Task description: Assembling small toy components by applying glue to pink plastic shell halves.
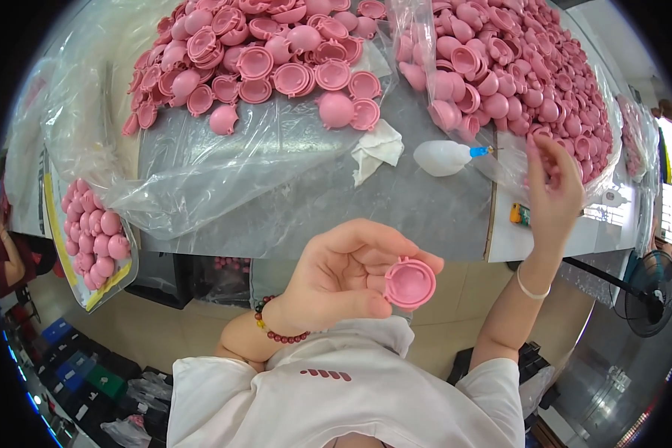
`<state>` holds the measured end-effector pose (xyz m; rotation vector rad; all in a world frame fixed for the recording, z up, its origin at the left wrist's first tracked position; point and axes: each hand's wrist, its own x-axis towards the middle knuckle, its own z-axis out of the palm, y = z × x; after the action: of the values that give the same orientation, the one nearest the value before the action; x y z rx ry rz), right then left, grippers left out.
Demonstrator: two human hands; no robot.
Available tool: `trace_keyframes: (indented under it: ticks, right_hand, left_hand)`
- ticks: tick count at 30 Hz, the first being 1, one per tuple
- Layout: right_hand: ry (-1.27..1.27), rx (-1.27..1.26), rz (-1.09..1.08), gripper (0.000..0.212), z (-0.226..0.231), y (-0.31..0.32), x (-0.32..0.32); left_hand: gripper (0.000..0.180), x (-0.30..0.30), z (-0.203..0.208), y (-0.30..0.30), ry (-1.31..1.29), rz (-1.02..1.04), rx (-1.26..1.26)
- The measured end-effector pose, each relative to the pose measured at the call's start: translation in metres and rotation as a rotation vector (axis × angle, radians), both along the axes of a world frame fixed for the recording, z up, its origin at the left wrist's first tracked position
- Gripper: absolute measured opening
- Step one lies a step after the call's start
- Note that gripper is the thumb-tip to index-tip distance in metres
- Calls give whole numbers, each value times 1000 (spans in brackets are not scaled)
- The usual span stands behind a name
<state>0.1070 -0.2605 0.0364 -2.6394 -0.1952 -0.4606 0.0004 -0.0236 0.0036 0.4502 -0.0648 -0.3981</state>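
Held between the thumb and fingers of my left hand (343, 280) is a pink round plastic shell (411, 284), its hollow side showing and a small tab on its rim. That hand is in front of the table's near edge. At the right, my right hand (556, 187) reaches to the near edge of a big heap of pink shells (515, 82). Its fingers are bent and apart, and no piece shows clearly gripped in them. Another heap of pink shells (276, 56), several with hinged halves lying open, covers the back left of the table.
On the grey tabletop (291, 201) are a white squeeze bottle with a blue tip (444, 158), a crumpled white tissue (377, 151) and clear plastic sheeting (209, 179). A lighter (520, 215) lies near my right wrist. Closed pink balls (95, 235) fill a tray at left; a black fan (649, 295) stands right.
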Motion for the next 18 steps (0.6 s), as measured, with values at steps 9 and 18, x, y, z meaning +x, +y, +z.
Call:
trace_keyframes:
  ticks: [9,18]
  right_hand:
    - [306,320,243,15,-2,49,-62]
    - [289,179,339,28,3,46,-70]
  left_hand:
    - [51,-2,-1,1,-54,103,242]
    - [51,-2,-2,2,37,58,180]
